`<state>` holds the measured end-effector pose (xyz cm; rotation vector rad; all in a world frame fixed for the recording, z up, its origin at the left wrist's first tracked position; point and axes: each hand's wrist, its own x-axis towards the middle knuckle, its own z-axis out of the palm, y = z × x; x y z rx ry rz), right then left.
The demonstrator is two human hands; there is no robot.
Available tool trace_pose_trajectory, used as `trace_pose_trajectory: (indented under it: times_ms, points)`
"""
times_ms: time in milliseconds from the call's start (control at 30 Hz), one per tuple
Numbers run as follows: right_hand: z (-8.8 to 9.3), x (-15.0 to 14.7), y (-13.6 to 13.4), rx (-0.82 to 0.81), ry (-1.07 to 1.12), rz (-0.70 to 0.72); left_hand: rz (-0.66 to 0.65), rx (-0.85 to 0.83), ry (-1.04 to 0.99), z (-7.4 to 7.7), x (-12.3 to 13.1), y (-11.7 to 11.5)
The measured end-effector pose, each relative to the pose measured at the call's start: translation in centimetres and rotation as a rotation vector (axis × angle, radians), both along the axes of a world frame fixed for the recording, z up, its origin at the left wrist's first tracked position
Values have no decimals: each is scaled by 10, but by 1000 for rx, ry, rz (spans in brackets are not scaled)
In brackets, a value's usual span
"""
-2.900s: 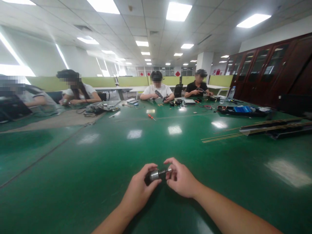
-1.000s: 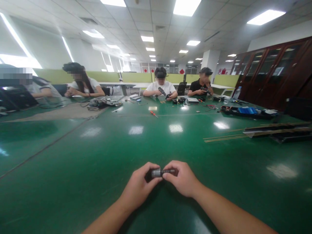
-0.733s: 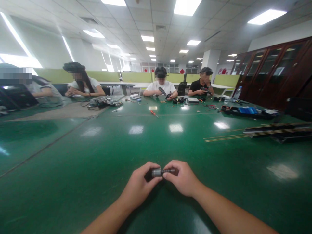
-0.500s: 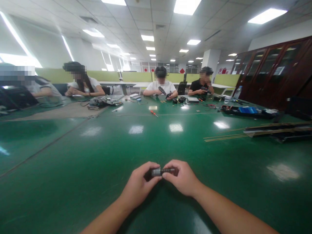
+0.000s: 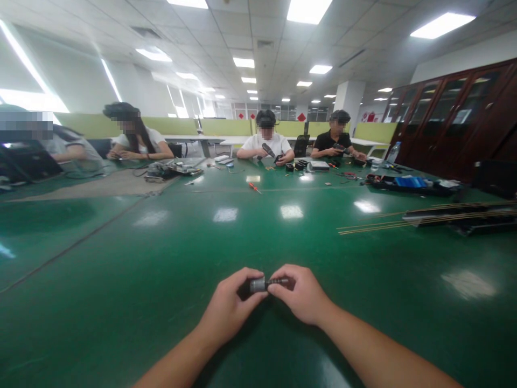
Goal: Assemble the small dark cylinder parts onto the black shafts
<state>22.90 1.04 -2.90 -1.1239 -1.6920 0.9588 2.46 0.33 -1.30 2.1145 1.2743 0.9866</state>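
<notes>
My left hand (image 5: 231,305) is closed around a small cylindrical part (image 5: 256,284) with a dark body and a silver metal end. My right hand (image 5: 304,295) pinches the thin dark shaft (image 5: 278,281) that sticks out of that silver end, thumb and forefinger pressed on it. Both hands meet just above the green table (image 5: 133,280), near its front edge. The rest of the part is hidden inside my left palm.
Long thin brass rods (image 5: 407,220) and dark trays lie at the right. A red-handled screwdriver (image 5: 253,187) lies mid-table. Several people sit at the far side with tools and small parts (image 5: 311,167). Dark wooden cabinets (image 5: 444,118) line the right wall.
Since 2.9 s ago my right fingers have closed onto the shaft and the view has tilted slightly. In the last second the hands have barely moved.
</notes>
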Motion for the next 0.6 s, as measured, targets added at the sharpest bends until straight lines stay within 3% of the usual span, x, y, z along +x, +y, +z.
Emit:
trace_pose_trajectory:
  times_ms: [600]
  points:
    - [-1,0,2,-55,31,3,11,-3,-4,-3,-3,1]
